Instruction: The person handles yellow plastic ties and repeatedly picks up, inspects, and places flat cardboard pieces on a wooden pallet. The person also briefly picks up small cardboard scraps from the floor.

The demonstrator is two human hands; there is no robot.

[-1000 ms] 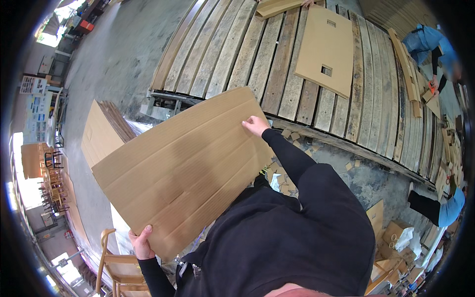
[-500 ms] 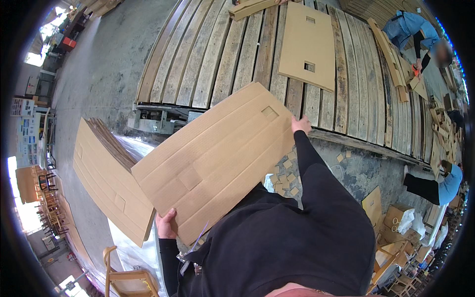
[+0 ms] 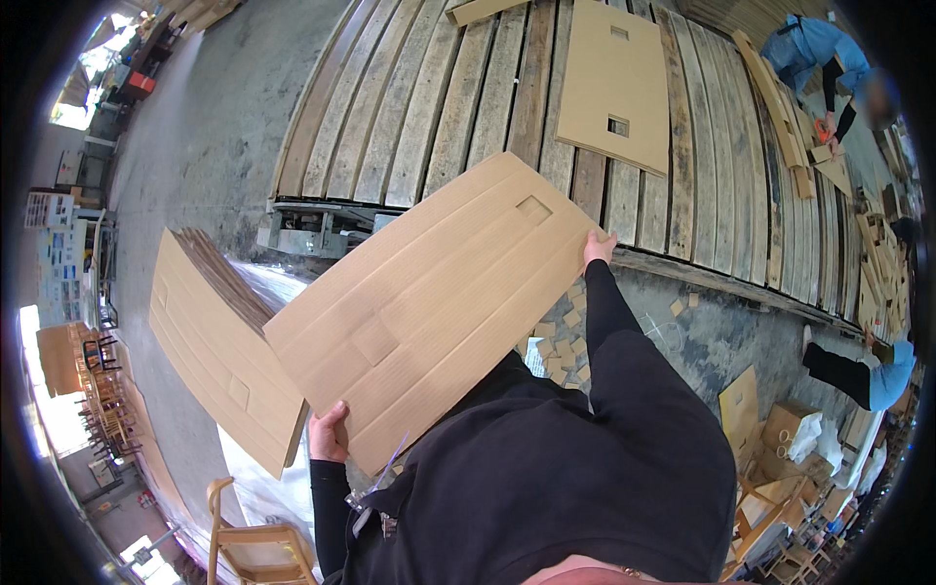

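Observation:
A large flat brown cardboard sheet [image 3: 439, 302] with crease lines is held tilted in front of me. It has a rectangular cutout near its far right corner and a square outline, apparently uncut, toward its left end. My left hand [image 3: 329, 432] grips its near left corner, thumb on top. At the right end, my right hand [image 3: 599, 249] is closed on the edge. Left of the sheet lies a stack of similar cardboard sheets [image 3: 219, 361] on a plastic-wrapped surface, close to the held sheet's left corner.
A slatted wooden platform [image 3: 468, 107] lies ahead, bearing another cardboard sheet [image 3: 614, 83] with two cutouts. Small cardboard scraps [image 3: 561, 351] litter the floor. A wooden chair [image 3: 258, 546] stands at lower left. Two people in blue [image 3: 814, 54] are at the right, among cardboard pieces.
The view has shifted slightly, and the held sheet has risen a little at its far end. Both hands keep their grip. A hand at the top edge is no longer visible.

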